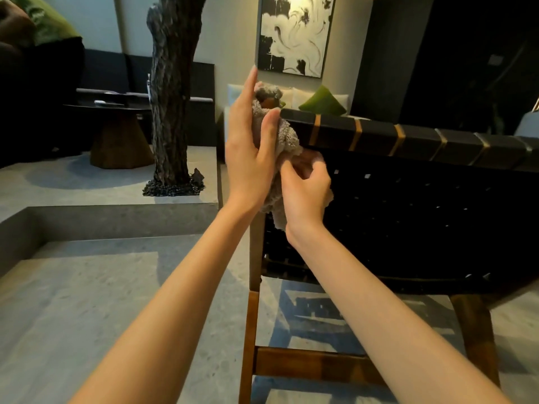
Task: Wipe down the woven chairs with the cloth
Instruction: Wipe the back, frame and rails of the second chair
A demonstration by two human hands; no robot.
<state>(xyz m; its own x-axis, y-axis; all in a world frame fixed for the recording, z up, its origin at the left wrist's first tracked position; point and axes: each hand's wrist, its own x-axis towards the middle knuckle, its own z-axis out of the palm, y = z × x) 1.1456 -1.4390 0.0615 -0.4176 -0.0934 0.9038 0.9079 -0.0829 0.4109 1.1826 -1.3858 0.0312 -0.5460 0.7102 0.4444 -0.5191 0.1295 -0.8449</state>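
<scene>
Head view: both forearms reach forward to the upper left corner of a woven chair [423,214], seen from behind its back.
Tree trunk [172,97]: left of the hands, well apart, not involved.
Left hand [248,158]: upright, fingers straight and pointing up; the thumb lies across the cloth and clamps it against the palm.
Cloth [287,138]: grey and fluffy, bunched at the left end of the top rail, touching it, with a tail hanging down between the wrists.
Right hand [306,191]: lower, just under the rail, fingers curled and gripping the lower part of the cloth.
Top rail [408,138]: its long axis runs from the cloth to the right, slightly downward; nearly all of it lies right of both hands.
Next move, as I judge: slide the cloth rightward along the rail; the right hand is the nearer one.
</scene>
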